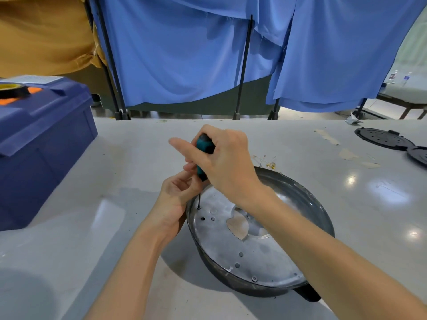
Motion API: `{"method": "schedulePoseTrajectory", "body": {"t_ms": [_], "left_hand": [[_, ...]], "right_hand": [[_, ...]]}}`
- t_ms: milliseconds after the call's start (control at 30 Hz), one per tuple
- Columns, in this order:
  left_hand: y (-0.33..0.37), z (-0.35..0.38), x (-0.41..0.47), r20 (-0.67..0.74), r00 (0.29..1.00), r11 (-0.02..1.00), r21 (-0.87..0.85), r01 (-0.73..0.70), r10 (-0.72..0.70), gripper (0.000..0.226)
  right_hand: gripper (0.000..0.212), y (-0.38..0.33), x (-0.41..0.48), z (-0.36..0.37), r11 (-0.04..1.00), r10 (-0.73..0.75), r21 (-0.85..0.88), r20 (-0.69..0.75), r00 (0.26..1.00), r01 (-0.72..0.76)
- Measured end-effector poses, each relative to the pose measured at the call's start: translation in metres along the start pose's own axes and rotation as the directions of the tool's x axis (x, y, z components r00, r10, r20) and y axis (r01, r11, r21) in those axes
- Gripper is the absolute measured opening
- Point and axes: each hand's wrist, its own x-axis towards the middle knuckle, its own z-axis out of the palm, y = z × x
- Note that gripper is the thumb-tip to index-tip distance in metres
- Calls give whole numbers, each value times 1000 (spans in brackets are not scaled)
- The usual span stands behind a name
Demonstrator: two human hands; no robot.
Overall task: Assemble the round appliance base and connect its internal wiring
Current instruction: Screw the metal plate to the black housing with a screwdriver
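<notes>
The round appliance base (pixel 288 271) lies on the grey table, a dark shell with a silver metal plate (pixel 261 255) set inside it. The plate has a cut-out in the middle and several small holes and screws. My right hand (pixel 226 162) grips the teal and black handle of a screwdriver (pixel 203 155), index finger stretched out to the left. The thin shaft stands nearly upright with its tip in a hole at the plate's left edge. My left hand (pixel 178 195) sits just beside the shell's left rim, its fingers pinching the screwdriver at the foot of the handle.
A blue plastic bin (pixel 44 144) with a roll of black tape (pixel 13 90) on its lid stands at the left. Black round covers (pixel 383 138) lie at the far right. Small loose wires (pixel 270 161) lie behind the base. Blue curtains (pixel 184 54) hang beyond the table's far edge.
</notes>
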Motion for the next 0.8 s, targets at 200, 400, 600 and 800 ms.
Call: {"method": "schedulePoseTrajectory", "body": {"t_ms": [200, 400, 600, 800], "left_hand": [[-1, 0, -3, 23, 1000, 996, 91, 17, -20, 49], [-3, -1, 0, 82, 997, 991, 132, 6, -17, 61], [-10, -5, 2, 33, 999, 999, 34, 7, -8, 38], [-12, -6, 2, 76, 997, 998, 56, -11, 6, 42]], "right_hand": [[54, 1, 2, 3, 966, 46, -252, -77, 996, -64], [28, 4, 10, -19, 993, -7, 112, 286, 958, -27], [32, 1, 9, -5, 990, -113, -69, 109, 988, 121], [58, 1, 10, -6, 915, -48, -402, -37, 998, 29]]}}
